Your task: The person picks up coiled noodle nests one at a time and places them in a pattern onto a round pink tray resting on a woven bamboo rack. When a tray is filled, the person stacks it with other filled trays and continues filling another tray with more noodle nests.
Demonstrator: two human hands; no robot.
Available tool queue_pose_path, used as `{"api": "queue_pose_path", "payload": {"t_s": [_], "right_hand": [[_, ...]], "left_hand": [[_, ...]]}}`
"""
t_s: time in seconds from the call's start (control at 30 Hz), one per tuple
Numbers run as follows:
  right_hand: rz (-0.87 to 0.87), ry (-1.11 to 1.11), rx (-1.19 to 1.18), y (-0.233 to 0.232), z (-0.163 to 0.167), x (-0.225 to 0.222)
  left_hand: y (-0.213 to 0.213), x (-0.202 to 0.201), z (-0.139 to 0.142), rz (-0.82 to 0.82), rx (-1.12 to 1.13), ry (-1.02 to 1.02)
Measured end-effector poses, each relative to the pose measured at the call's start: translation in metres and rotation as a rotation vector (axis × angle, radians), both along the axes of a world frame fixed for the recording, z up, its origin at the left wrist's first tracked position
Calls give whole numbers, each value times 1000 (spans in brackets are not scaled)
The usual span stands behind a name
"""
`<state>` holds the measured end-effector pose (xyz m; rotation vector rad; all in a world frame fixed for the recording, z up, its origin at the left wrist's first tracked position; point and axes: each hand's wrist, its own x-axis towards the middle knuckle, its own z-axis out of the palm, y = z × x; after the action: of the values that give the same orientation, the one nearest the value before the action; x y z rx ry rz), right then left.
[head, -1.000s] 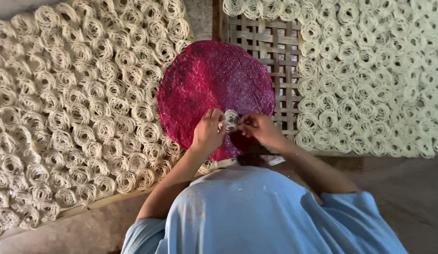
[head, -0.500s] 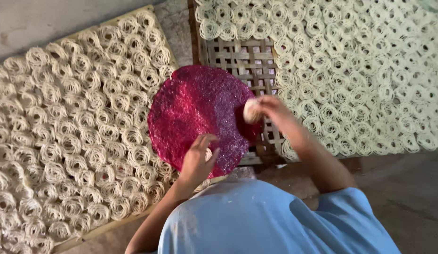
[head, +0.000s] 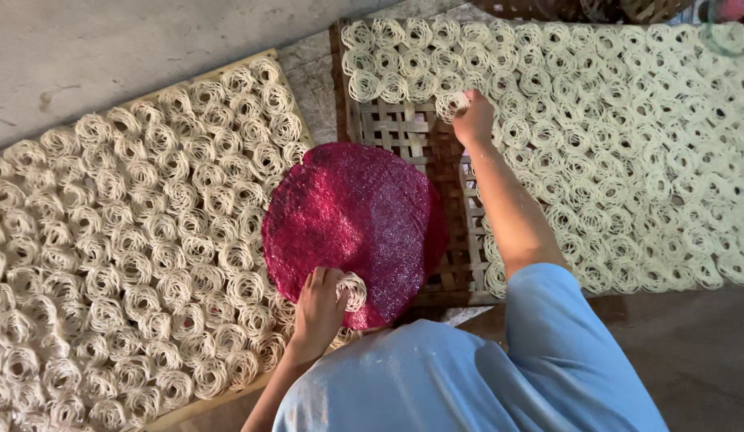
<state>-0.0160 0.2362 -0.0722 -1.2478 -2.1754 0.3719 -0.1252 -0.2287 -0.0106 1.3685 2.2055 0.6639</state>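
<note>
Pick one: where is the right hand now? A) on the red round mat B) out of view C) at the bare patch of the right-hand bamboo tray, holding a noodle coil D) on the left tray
C: the right hand is stretched out to the bamboo tray, with a noodle coil at its fingertips, well beyond the red mat.

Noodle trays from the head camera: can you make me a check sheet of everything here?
Surface: bare grey floor under two woven bamboo trays.
Job's things: right tray mostly filled with pale noodle coils, its near-left corner bare; left tray packed with coils; round red mesh mat lying across both trays.
Clutter: a basket edge at the top, partly out of view.
Hands: left hand holds a noodle coil on the red mat; right hand sets a coil on the right tray.
Cables: nothing seen.
Surroundings: the person's blue shirt.
</note>
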Motion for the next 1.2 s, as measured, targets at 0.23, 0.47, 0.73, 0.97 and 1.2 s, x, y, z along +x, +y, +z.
{"api": "queue_pose_path", "payload": {"t_s": [0.23,0.47,0.73,0.97,1.2], "right_hand": [[20,-125,181,-42,18,13],[777,-82,-1197,-239,21,83],[382,719,-1900,-329,-35,98],[541,-105,-1369,-261,21,133],[259,297,-972,-123,69,119]], "left_hand": [[6,-1,-17,-93,-58,29],[8,0,-8,-153,70,157],[13,36,17,8,-11,-598],[-4,22,14,38,160,-387],[-13,20,9,-68,160,-92]]}}
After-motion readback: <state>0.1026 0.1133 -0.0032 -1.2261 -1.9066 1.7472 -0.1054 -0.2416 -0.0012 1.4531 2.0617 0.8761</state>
